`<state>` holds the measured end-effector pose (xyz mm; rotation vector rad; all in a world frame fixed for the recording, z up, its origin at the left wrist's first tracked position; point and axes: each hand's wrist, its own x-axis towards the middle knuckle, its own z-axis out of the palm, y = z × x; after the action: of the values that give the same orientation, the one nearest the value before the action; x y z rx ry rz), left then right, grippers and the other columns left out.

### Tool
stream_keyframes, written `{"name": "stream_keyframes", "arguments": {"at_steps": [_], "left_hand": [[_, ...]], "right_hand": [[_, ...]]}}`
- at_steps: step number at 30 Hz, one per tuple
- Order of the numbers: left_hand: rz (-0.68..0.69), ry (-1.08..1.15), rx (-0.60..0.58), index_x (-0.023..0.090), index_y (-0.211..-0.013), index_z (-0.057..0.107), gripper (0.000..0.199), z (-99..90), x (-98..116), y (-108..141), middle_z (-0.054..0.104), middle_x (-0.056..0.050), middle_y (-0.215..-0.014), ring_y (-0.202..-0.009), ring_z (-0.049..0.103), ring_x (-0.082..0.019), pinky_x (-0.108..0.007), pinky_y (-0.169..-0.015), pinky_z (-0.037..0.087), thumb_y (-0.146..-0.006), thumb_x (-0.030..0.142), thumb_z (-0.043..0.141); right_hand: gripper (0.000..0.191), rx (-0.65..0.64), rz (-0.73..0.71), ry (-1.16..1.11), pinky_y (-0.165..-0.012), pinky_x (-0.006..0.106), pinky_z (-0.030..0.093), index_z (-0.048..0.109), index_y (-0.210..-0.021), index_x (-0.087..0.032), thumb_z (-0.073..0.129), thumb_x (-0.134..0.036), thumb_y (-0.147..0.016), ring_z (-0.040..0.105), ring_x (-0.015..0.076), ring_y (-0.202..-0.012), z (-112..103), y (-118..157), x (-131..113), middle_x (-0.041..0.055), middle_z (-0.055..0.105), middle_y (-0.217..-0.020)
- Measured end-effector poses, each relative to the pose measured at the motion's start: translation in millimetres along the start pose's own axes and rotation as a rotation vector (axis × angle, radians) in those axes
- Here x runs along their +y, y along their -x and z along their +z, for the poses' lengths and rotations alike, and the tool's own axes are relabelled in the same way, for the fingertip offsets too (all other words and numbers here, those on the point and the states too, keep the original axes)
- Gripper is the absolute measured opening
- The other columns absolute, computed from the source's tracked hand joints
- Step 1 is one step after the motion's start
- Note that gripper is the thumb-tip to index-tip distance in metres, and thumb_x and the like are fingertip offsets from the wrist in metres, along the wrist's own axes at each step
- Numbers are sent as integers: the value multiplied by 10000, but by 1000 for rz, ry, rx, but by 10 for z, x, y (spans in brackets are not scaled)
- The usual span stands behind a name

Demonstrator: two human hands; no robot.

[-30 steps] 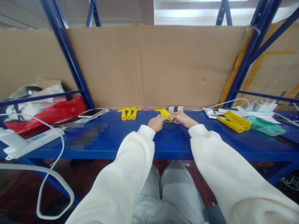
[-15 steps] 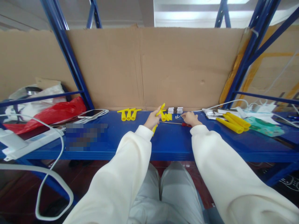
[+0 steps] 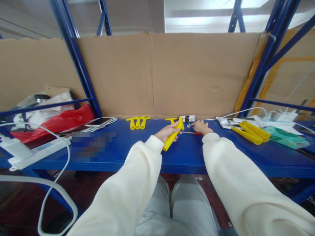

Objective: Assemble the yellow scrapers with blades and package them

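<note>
workbench [image 3: 137, 150]: blue top, blue front edge, running across the view. left upright [image 3: 80, 64] and right upright [image 3: 278, 36]: 2, blue, leaning outward toward the top in this view. left crossbar [image 3: 44, 104] and right crossbar [image 3: 283, 103]: 2, blue, low. central cardboard [image 3: 118, 75]: brown, 1 vertical crease, standing behind the bench. right-hand cardboard [image 3: 299, 73]: brown, orange-brown tape. floor [image 3: 91, 188]: dark red, glossy, faint joint lines. ceiling [image 3: 133, 16]: grey. light [image 3: 211, 13]: white, bright, overhead, right of centre.
</note>
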<state>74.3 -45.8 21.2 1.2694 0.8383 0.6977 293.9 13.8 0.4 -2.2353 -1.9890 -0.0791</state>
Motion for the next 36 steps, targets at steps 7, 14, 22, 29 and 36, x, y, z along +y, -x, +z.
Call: {"name": "stream_keyframes", "arguments": {"at_steps": [7,14,22,29,36], "left_hand": [[5,-7,5,293,-1550,252,654,-17,-35,-49,563,14,-740,-417,480,-76,-176,-387,389,-949,105,428],[2,10,-26,302,-1545,255,659,-44,-53,-73,575,10,-739,-439,495,-82,-178,-408,409,-941,120,448],[4,-4,-7,288,-1553,228,668,-10,-30,-28,568,11,-738,-433,491,-86,-185,-401,399,-943,108,432],[16,24,-45,299,-1548,218,661,-29,-32,-37,564,7,-761,-436,491,-85,-193,-418,411,-947,125,431],[5,63,-66,284,-1544,211,664,-30,-16,-41,542,16,-743,-412,477,-85,-190,-397,382,-936,88,392]], "right_hand": [[353,40,-61,26,-1023,523,351,725,-1182,-262,467,-236,-942,443,336,-1273,-39,26,-52,150,596,-1323],[245,93,-91,10,-982,470,367,770,-969,-226,533,-240,-912,547,296,-1147,-67,52,-83,127,708,-1106],[190,28,-37,-60,-979,476,371,744,-955,-230,575,-202,-871,555,282,-1144,-38,-8,-59,93,716,-1094],[195,-17,-28,-45,-994,493,380,751,-887,-220,563,-183,-852,504,308,-1196,-11,-36,-45,107,695,-1112],[248,8,-38,-61,-1007,509,389,742,-964,-200,511,-180,-876,503,321,-1205,-14,1,-55,148,653,-1193]]}}
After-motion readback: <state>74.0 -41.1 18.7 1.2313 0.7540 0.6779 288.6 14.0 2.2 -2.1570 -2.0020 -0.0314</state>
